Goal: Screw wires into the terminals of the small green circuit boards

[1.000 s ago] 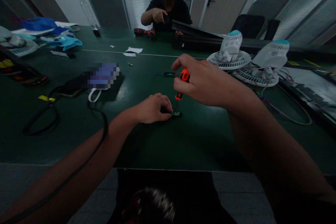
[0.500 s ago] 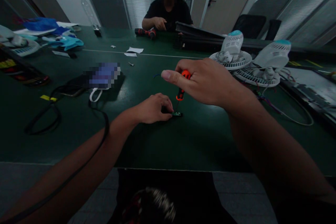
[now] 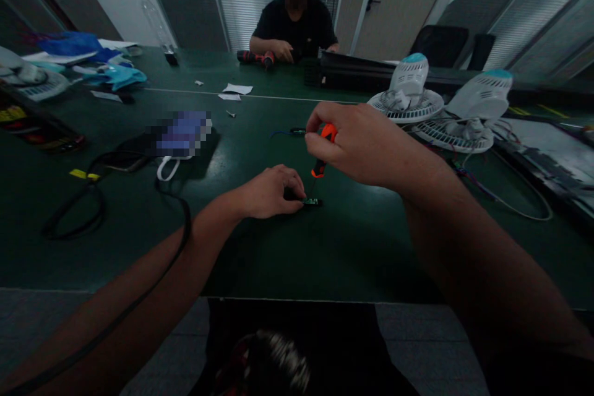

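A small green circuit board (image 3: 312, 202) lies on the dark green table in front of me. My left hand (image 3: 273, 193) pinches its left end between thumb and fingers. My right hand (image 3: 355, 143) is closed round an orange and black screwdriver (image 3: 318, 167), held upright over the board. The thin shaft points down to the board; the exact contact of its tip is too small to make out. Just beyond my right hand's fingertips lies another small dark part (image 3: 297, 131) with a thin blue wire, partly hidden by the hand.
White fan parts (image 3: 406, 102) stand at the right, beside a flat panel (image 3: 547, 154). A phone (image 3: 183, 133) and a black cable (image 3: 188, 223) lie left; the cable crosses my left forearm. Across the table sits a person (image 3: 297, 28) near a red and black power drill (image 3: 257, 58).
My right thumb has drawn in from its outstretched position to curl by the screwdriver handle, uncovering the small wired part behind. My left hand stays on the board. The person opposite has lowered a black piece.
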The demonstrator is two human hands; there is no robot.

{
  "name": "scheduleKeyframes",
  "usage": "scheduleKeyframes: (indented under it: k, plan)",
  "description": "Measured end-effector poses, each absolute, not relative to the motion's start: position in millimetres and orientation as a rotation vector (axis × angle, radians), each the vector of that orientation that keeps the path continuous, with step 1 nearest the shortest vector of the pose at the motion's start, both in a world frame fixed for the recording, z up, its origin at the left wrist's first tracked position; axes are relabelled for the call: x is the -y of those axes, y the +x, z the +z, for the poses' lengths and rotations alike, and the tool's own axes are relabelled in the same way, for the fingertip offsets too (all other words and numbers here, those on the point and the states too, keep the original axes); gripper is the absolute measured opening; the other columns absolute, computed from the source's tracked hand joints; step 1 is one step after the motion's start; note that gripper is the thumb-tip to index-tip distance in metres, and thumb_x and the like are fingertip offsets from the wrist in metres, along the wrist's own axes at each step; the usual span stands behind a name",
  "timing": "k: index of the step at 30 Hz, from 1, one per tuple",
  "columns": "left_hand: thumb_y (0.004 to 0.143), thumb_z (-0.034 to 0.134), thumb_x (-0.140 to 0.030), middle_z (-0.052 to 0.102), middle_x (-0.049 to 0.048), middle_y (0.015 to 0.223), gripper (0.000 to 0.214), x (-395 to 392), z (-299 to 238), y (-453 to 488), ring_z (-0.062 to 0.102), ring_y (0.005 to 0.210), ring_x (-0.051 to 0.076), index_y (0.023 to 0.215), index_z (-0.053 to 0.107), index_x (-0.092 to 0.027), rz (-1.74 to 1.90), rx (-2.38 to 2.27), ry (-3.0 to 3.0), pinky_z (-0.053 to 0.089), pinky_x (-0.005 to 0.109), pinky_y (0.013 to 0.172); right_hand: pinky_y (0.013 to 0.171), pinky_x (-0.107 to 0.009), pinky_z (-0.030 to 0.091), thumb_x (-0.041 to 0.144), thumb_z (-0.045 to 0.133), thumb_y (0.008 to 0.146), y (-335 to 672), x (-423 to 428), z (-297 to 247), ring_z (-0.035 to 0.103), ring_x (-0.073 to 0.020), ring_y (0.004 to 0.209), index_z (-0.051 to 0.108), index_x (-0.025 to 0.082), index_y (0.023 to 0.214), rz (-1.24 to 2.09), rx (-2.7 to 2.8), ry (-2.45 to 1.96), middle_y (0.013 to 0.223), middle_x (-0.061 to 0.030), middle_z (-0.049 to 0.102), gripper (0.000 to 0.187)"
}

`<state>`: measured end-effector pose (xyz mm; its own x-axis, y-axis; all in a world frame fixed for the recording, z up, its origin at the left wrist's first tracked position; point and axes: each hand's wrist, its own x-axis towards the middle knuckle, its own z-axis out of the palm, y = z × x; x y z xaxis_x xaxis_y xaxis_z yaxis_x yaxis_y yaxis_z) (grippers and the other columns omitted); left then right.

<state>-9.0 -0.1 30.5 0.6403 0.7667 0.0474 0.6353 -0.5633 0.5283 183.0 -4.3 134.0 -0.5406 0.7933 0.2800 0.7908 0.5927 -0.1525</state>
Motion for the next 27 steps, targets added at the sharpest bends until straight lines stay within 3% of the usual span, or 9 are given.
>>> scheduleKeyframes:
  k: [27]
  plan:
    - [0.082, 0.07, -0.028, 0.076, 0.0044, 0.106, 0.014, -1.5, 26.6, -11.3, 0.067, 0.107, 0.022, 0.088, 0.078, -0.019, 0.418, -1.085, 2.398, 0.049, 0.037, 0.1, 0.079, -0.034, 0.043, 0.027, 0.058, 0.088, 187.6, 6.4, 137.0, 0.064, -0.024, 0.088, 0.062, 0.013, 0.128, 0.039, 2.526, -1.297, 0.101, -0.0097, 0.071, 0.043]
